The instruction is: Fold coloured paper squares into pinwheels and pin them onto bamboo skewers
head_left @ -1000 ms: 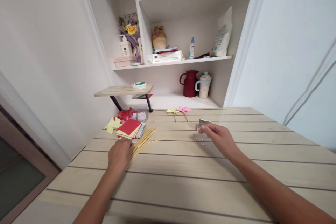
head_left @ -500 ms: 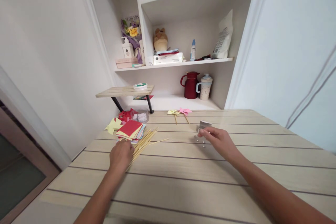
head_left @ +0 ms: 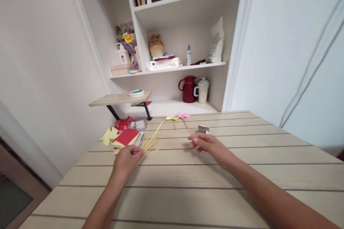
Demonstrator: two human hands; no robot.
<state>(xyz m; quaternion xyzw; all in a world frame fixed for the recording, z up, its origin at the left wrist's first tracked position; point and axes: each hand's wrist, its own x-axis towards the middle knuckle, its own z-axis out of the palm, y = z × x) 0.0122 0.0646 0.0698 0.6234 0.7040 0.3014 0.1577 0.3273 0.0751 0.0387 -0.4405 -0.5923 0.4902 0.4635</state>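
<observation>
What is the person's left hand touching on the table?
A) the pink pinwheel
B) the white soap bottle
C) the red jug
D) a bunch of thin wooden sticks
D: the left hand rests on the near end of the wooden sticks, beside the stack of coloured paper.

Two hands, left (head_left: 128, 160) and right (head_left: 208, 145), were over one table (head_left: 188, 193). Two pinwheels, yellow (head_left: 172, 117) and pink (head_left: 183, 116), lay at its far edge, one paper stack (head_left: 126, 137) and one bundle of sticks (head_left: 150, 143) at far left. One jug (head_left: 187, 88) and one mug (head_left: 202, 91) stood beyond.
</observation>
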